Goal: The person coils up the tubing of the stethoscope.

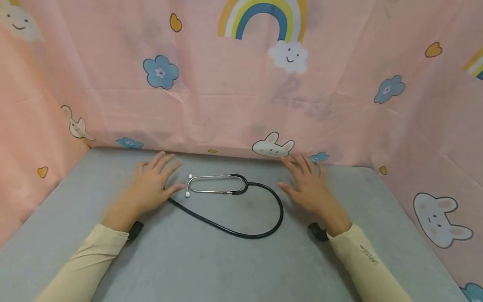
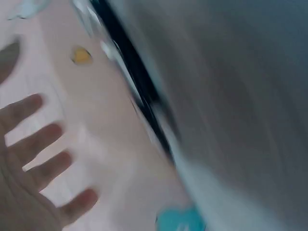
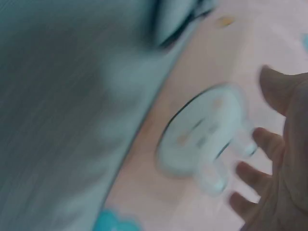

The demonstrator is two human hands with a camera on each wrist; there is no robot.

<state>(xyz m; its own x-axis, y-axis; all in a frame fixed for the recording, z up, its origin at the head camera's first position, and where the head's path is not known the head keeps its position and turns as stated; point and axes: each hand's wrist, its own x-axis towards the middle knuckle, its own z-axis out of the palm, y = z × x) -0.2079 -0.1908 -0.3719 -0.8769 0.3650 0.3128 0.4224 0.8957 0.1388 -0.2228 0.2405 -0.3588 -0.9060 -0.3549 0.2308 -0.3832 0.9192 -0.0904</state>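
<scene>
A stethoscope lies on the grey tabletop, its black tube (image 1: 260, 236) curving in a wide loop. Its metal ear tubes (image 1: 211, 192) with white ear tips (image 1: 188, 194) point left. My left hand (image 1: 149, 188), fingers spread, is over the tube's left end and hides it; the chest piece is not visible. On the other side my right hand (image 1: 309, 188) is spread too, to the right of the loop and apart from it. Both palms look bare in the wrist views, where the left hand (image 2: 29, 168) and right hand (image 3: 284, 159) have their fingers extended.
A pink cloth (image 1: 226, 113) printed with rainbows, rabbits and flowers hangs behind the table (image 1: 226, 272) and along both sides. Dark bands (image 1: 135, 230) sit at the wrists, by the beige sleeves. Both wrist views are blurred.
</scene>
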